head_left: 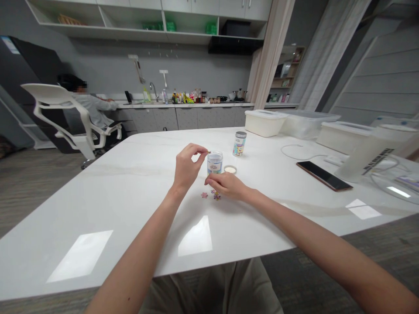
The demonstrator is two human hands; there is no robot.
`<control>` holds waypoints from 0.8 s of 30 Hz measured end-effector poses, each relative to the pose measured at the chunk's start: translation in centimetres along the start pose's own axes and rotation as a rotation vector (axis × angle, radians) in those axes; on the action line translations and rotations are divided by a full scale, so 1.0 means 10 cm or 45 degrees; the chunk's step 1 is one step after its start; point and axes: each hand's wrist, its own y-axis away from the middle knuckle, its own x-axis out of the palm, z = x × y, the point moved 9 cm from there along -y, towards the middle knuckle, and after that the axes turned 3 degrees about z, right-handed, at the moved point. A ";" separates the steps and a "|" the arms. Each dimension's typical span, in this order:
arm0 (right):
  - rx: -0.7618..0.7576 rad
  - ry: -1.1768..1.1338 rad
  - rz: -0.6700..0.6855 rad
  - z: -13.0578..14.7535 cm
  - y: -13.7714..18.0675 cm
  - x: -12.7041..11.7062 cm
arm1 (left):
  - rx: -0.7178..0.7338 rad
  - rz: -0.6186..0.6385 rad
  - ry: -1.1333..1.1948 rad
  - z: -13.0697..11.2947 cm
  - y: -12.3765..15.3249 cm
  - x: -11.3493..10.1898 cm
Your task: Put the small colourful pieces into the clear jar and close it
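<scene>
- Your left hand (187, 168) has its fingers pinched on a tiny piece right at the rim of the open jar (214, 162) — its lid (230, 169) lies just beside it.
- Your right hand (227, 185) rests low by the jar, fingers curled on the bench (98, 205); whether it grips anything, you cannot tell.
- I judge loading partly done — small flower pieces (211, 194) remain by your right hand.
- Open room lies left and front; the phone (324, 175) and second jar (239, 143) sit well apart.

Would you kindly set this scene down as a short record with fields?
Left hand: raised, pinching a tiny piece beside the open jar's rim
Right hand: resting on the table at the jar's base
Lid: lying right of the jar
Small coloured pieces: on the table by the right hand
Second jar: capped, farther back
Phone: to the right
</scene>
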 end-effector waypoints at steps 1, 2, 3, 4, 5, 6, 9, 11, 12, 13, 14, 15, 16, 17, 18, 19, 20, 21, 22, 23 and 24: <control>-0.002 0.009 -0.002 0.00 0.00 0.00 | 0.027 -0.019 -0.038 -0.02 -0.01 0.01; -0.003 0.014 -0.003 0.00 0.00 0.01 | 0.045 -0.026 -0.059 -0.02 -0.02 0.03; -0.001 0.017 -0.005 0.00 0.00 0.00 | 0.055 -0.014 -0.068 0.00 -0.03 0.06; 0.001 0.018 -0.006 0.00 0.00 0.00 | 0.059 0.022 -0.071 0.02 -0.04 0.11; 0.003 0.019 -0.007 0.00 0.00 0.00 | 0.061 0.078 -0.072 0.04 -0.05 0.16; 0.004 0.022 -0.006 0.00 0.01 0.00 | 0.064 0.143 -0.072 0.07 -0.05 0.22; 0.001 0.038 -0.009 0.02 0.01 -0.01 | 0.059 0.256 -0.067 0.12 -0.05 0.28; -0.009 0.053 -0.069 0.03 0.02 -0.07 | 0.016 0.228 -0.056 0.17 -0.04 0.20; -0.012 0.051 -0.138 0.03 0.03 -0.12 | -0.023 0.213 -0.055 0.20 -0.04 0.16; -0.012 0.039 -0.236 0.03 0.04 -0.20 | -0.069 0.231 -0.060 0.23 -0.03 0.13; -0.002 0.016 -0.355 0.01 0.07 -0.29 | -0.119 0.305 -0.069 0.28 -0.01 0.14; 0.020 -0.016 -0.486 -0.02 0.10 -0.39 | -0.171 0.441 -0.075 0.32 0.03 0.19; 0.056 -0.052 -0.612 -0.07 0.13 -0.47 | -0.222 0.636 -0.072 0.36 0.11 0.27; 0.105 -0.083 -0.723 -0.14 0.17 -0.55 | -0.269 0.866 -0.059 0.40 0.22 0.38; 0.157 -0.106 -0.805 -0.21 0.20 -0.60 | -0.312 1.089 -0.038 0.43 0.35 0.47; 0.202 -0.121 -0.850 -0.27 0.21 -0.63 | -0.345 1.271 -0.019 0.45 0.47 0.53; 0.229 -0.127 -0.852 -0.32 0.21 -0.64 | -0.370 1.400 -0.007 0.47 0.57 0.57; 0.231 -0.124 -0.813 -0.35 0.19 -0.64 | -0.389 1.477 -0.005 0.48 0.64 0.60; 0.208 -0.114 -0.734 -0.35 0.15 -0.61 | -0.402 1.518 -0.007 0.50 0.68 0.62; 0.166 -0.096 -0.623 -0.33 0.11 -0.56 | -0.413 1.538 -0.008 0.51 0.70 0.63; 0.113 -0.069 -0.496 -0.29 0.07 -0.49 | -0.424 1.552 -0.004 0.52 0.72 0.65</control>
